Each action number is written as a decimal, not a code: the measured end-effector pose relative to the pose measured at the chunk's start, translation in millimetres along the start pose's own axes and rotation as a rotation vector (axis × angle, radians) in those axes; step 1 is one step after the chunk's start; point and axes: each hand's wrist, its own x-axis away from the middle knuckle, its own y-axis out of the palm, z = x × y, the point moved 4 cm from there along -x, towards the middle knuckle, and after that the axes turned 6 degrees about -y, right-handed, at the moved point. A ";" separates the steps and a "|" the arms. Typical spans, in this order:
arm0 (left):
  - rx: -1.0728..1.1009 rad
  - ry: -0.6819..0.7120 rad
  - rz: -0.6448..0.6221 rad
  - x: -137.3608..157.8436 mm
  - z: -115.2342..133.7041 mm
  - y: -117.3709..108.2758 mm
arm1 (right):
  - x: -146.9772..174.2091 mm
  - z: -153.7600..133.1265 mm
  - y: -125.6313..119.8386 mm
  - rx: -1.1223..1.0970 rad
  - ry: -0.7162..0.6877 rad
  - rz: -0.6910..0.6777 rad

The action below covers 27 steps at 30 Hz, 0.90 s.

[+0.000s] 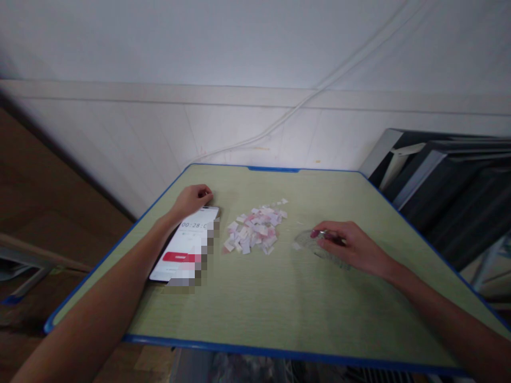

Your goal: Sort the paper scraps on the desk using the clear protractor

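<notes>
My left hand [192, 200] rests on the table just past the top end of a phone [183, 247], its fingers curled in. Whether anything is inside them is hidden. The phone lies face up with a timer and a red button on its lit screen, and part of it is blurred out. To its right is a loose pile of small pale pink and white paper pieces [255, 230]. Over on the right, my right hand [346, 240] has its fingers closed on a clear, see-through piece [306, 240] with curved lines; its exact kind is unclear.
The light green table [247, 303] has a blue rim and stands against a white wall [239, 122] with a cable [293, 110] running down it. Dark flat panels [451, 175] lean at the right. A brown board [51, 175] stands at the left.
</notes>
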 end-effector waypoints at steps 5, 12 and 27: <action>-0.013 -0.002 -0.001 0.5 0.5 -0.9 | 2.8 7.8 1.4 -0.077 -0.029 -0.240; -0.028 -0.002 -0.001 0.4 1.3 -1.2 | 19.3 4.0 1.8 -0.151 -0.015 -0.610; -0.030 -0.006 -0.005 1.4 1.3 -1.6 | 37.0 -11.6 9.3 -0.183 0.012 -0.884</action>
